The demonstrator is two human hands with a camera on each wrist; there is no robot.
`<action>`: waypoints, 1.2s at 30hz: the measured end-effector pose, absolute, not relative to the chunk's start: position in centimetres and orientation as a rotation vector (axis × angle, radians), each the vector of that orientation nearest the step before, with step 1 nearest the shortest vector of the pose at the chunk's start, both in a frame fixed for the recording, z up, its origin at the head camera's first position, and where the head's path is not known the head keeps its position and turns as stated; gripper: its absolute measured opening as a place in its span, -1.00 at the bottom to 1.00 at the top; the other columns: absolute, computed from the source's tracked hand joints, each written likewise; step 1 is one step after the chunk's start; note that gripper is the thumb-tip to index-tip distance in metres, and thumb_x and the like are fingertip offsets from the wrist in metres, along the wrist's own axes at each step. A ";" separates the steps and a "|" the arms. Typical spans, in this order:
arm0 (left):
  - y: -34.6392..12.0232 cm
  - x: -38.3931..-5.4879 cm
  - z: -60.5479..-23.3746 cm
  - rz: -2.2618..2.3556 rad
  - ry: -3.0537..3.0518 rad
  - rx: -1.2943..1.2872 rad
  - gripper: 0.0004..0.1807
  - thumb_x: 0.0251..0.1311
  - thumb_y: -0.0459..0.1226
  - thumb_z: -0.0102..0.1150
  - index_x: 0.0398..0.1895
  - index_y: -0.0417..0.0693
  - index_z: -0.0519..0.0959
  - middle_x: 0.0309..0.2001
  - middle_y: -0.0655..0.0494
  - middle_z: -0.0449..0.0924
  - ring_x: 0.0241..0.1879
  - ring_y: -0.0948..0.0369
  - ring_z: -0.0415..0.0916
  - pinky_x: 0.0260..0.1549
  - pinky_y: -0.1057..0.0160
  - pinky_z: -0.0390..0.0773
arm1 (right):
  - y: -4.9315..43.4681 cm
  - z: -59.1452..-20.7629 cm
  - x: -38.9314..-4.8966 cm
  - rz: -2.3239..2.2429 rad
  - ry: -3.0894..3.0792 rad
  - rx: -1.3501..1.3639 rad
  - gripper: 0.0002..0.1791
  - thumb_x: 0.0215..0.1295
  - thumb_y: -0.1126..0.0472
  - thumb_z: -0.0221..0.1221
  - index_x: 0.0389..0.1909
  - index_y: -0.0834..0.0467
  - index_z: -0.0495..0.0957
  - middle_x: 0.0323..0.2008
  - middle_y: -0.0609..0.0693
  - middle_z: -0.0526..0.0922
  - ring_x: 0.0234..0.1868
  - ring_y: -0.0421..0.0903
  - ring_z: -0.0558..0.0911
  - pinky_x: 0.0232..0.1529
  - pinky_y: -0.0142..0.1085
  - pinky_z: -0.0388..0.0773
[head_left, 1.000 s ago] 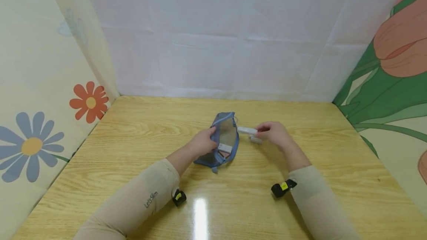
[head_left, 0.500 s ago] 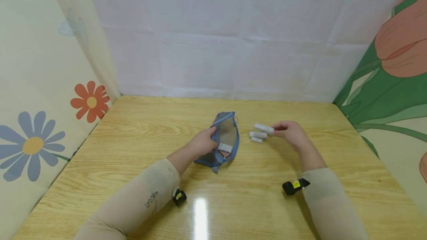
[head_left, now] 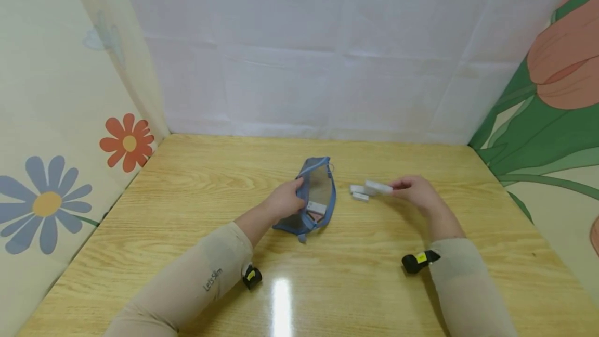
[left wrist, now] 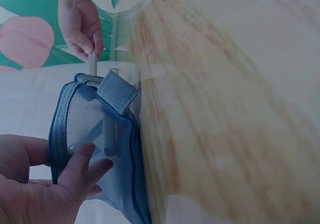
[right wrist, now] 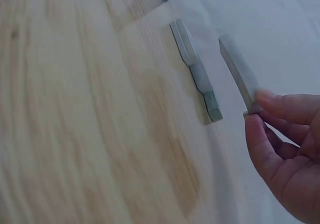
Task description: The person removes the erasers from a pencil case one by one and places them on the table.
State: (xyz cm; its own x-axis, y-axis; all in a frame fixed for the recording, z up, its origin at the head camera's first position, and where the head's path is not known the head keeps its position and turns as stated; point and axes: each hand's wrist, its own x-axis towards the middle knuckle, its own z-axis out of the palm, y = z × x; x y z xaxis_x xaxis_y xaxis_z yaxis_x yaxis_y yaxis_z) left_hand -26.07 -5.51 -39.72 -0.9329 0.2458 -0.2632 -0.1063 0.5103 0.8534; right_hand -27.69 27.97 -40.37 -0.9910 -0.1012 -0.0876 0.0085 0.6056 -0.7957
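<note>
A blue mesh zip pouch (head_left: 320, 186) stands on the table with its mouth spread toward the right. My left hand (head_left: 283, 203) grips its left side, fingers and thumb on the mesh in the left wrist view. Inside lie a white rectangular piece (head_left: 316, 207) and something pinkish-brown, partly hidden. To the right of the pouch, my right hand (head_left: 416, 191) pinches one end of a flat white bar (right wrist: 239, 67) between thumb and fingers. The bar is held just above the table, beside two smaller white pieces (head_left: 360, 197) lying close together.
The wood-grain table (head_left: 210, 170) reaches back to a white cloth backdrop (head_left: 281, 66). Flower-printed panels (head_left: 47, 204) flank both sides. A light reflection shows near the front of the table.
My right hand has carried the white bar rightward, away from the pouch mouth, then slightly lower. The two white pieces on the table have come into fuller view. My left hand has stayed in place.
</note>
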 end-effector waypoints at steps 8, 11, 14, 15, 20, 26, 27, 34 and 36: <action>-5.5 -26.2 -39.8 1.374 2.416 0.118 -0.20 0.06 -0.50 -0.01 0.41 -0.05 0.00 0.33 -0.15 0.14 -0.04 0.02 0.45 -0.29 0.27 0.60 | 29.6 -40.4 -27.4 -1.256 2.647 -0.047 -0.66 0.12 0.22 0.23 -0.08 0.27 0.56 -0.09 0.17 0.54 -0.05 0.06 0.44 -0.01 -0.11 0.38; -5.5 -26.2 -39.7 1.370 2.419 0.118 -0.20 0.06 -0.49 -0.01 0.41 -0.05 0.00 0.33 -0.15 0.14 -0.04 0.02 0.45 -0.29 0.27 0.60 | 30.0 -40.6 -27.3 -1.207 2.652 -0.041 -0.65 0.07 0.17 0.27 -0.11 0.23 0.58 -0.09 0.14 0.55 -0.03 0.06 0.42 0.03 -0.08 0.33; -5.6 -26.1 -39.7 1.366 2.421 0.124 -0.21 0.06 -0.49 -0.01 0.41 -0.06 0.00 0.34 -0.14 0.13 -0.05 0.03 0.45 -0.30 0.27 0.60 | 30.3 -40.9 -27.3 -1.184 2.643 -0.032 -0.64 0.04 0.16 0.29 -0.12 0.21 0.60 -0.10 0.12 0.57 -0.03 0.04 0.42 0.04 -0.09 0.30; -5.6 -26.1 -39.6 1.363 2.424 0.127 -0.21 0.06 -0.49 -0.01 0.41 -0.06 0.00 0.34 -0.13 0.12 -0.05 0.04 0.46 -0.31 0.27 0.60 | 30.3 -41.0 -27.3 -1.179 2.641 -0.040 -0.64 0.05 0.15 0.29 -0.12 0.22 0.60 -0.11 0.11 0.57 -0.04 0.03 0.42 0.03 -0.10 0.31; -5.6 -26.0 -39.5 1.355 2.433 0.124 -0.21 0.06 -0.49 -0.01 0.41 -0.05 0.01 0.35 -0.10 0.11 -0.07 0.05 0.46 -0.32 0.28 0.59 | 30.2 -41.5 -27.4 -1.202 2.645 -0.076 -0.61 0.04 0.18 0.29 -0.11 0.30 0.58 -0.18 0.09 0.60 -0.14 -0.04 0.45 -0.09 -0.25 0.34; -5.5 -25.7 -39.4 1.397 2.415 0.129 -0.19 0.02 -0.54 -0.04 0.41 -0.11 -0.01 0.34 -0.17 0.12 -0.04 -0.01 0.46 -0.30 0.25 0.60 | 30.2 -42.0 -27.6 -1.225 2.624 -0.033 -0.59 0.03 0.18 0.31 -0.09 0.29 0.57 -0.19 0.07 0.59 -0.17 -0.09 0.46 -0.16 -0.33 0.41; -5.5 -25.7 -39.4 1.402 2.414 0.132 -0.19 0.01 -0.54 -0.05 0.41 -0.12 -0.01 0.33 -0.19 0.12 -0.04 -0.02 0.46 -0.31 0.24 0.60 | 30.2 -42.1 -27.6 -1.225 2.623 -0.022 -0.59 0.03 0.18 0.31 -0.09 0.28 0.57 -0.18 0.06 0.59 -0.17 -0.09 0.47 -0.17 -0.33 0.42; -5.5 -25.7 -39.3 1.380 2.439 0.138 -0.19 0.01 -0.54 -0.04 0.41 -0.12 0.00 0.33 -0.17 0.13 -0.05 -0.01 0.45 -0.33 0.27 0.60 | 30.0 -42.1 -27.6 -1.203 2.638 0.010 -0.58 0.00 0.14 0.33 -0.10 0.24 0.58 -0.16 0.07 0.59 -0.12 -0.04 0.47 -0.10 -0.25 0.41; -5.5 -25.7 -39.3 1.371 2.444 0.140 -0.19 0.01 -0.53 -0.03 0.41 -0.11 0.00 0.33 -0.16 0.12 -0.05 -0.01 0.45 -0.33 0.27 0.60 | 30.0 -42.0 -27.5 -1.193 2.639 0.014 -0.57 0.00 0.11 0.33 -0.09 0.22 0.59 -0.13 0.08 0.59 -0.08 -0.02 0.47 -0.05 -0.20 0.40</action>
State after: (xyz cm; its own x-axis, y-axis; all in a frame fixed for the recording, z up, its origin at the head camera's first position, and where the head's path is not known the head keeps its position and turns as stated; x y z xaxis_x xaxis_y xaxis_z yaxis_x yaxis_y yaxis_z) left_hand -25.65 -5.47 -39.29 -0.9392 0.2454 -0.2402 -0.0770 0.5311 0.8438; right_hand -27.55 29.95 -42.03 -0.9701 -0.0916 -0.2249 0.1083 0.6658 -0.7382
